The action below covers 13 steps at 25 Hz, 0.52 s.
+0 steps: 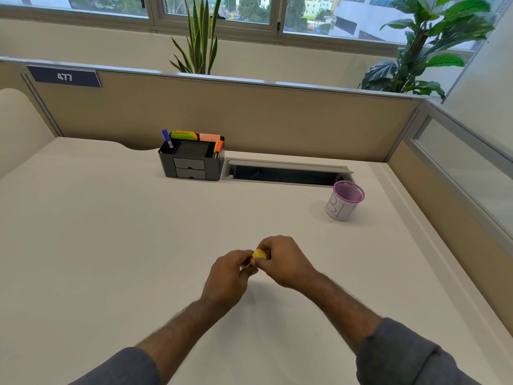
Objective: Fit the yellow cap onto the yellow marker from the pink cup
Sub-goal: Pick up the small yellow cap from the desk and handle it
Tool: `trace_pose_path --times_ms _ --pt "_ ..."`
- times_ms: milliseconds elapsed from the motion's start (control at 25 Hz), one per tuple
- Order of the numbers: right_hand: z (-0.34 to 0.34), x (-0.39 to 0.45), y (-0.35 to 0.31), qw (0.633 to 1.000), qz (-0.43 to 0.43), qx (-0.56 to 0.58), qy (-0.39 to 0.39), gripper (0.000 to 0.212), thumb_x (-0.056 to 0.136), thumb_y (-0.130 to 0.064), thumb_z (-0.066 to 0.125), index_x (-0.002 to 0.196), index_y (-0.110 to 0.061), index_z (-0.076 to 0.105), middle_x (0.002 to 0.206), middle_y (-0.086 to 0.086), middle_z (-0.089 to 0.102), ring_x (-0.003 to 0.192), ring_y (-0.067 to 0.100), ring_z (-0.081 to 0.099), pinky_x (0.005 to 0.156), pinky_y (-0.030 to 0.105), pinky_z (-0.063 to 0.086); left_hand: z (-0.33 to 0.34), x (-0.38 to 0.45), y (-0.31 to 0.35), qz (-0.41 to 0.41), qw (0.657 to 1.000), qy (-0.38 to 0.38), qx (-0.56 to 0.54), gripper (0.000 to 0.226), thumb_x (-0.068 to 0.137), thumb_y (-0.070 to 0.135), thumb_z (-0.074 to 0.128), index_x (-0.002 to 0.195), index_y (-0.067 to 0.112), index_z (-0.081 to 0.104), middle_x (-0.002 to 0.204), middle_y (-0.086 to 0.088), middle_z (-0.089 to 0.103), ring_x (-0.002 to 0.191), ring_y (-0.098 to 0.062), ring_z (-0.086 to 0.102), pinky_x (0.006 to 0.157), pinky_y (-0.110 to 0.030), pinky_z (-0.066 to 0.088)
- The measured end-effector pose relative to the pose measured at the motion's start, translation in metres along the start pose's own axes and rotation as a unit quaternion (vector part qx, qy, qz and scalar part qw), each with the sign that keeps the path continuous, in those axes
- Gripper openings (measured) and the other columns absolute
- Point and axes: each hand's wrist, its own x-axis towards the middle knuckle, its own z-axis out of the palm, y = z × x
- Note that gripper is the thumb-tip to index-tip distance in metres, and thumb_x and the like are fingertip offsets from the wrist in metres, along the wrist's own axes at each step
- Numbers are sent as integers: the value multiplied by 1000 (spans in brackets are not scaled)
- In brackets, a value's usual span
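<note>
Both my hands meet over the middle of the white desk. A short yellow piece, the yellow cap (259,254), shows between the fingertips of my right hand (280,261), which pinches it. My left hand (231,273) is closed around something mostly hidden by its fingers, apparently the yellow marker, with only a sliver visible at its thumb. The two hands touch at the yellow piece. The pink cup (345,200), a mesh cup with a paper label, stands upright at the right rear and looks empty from here.
A black desk organiser (191,159) with pens, markers and sticky notes stands at the back centre. Beside it runs a grey cable slot (286,173) in the white desk (111,245). Partition walls close the back and right sides.
</note>
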Motion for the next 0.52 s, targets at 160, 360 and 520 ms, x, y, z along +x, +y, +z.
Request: trace_pose_path --times_ms 160,360,520 --pt "3 -1 0 1000 4 8 30 15 79 -25 72 90 -15 71 80 -2 67 70 11 59 62 25 51 1 2 -2 -7 1000 9 0 18 87 15 69 102 24 71 93 8 75 85 -11 66 78 -31 55" --pt "-8 2 2 997 10 62 43 15 72 -22 73 85 -14 70 73 -2 66 60 8 56 58 24 51 1 3 -10 -31 999 5 10 19 85 11 70 102 20 70 96 4 74 87 -14 65 81 -29 54" --pt "-9 4 18 975 56 210 39 21 72 -16 75 92 -18 70 69 3 61 59 11 55 59 28 50 1 5 -14 -54 998 20 -15 23 84 10 71 106 18 70 102 4 73 93 -14 67 87 -31 55"
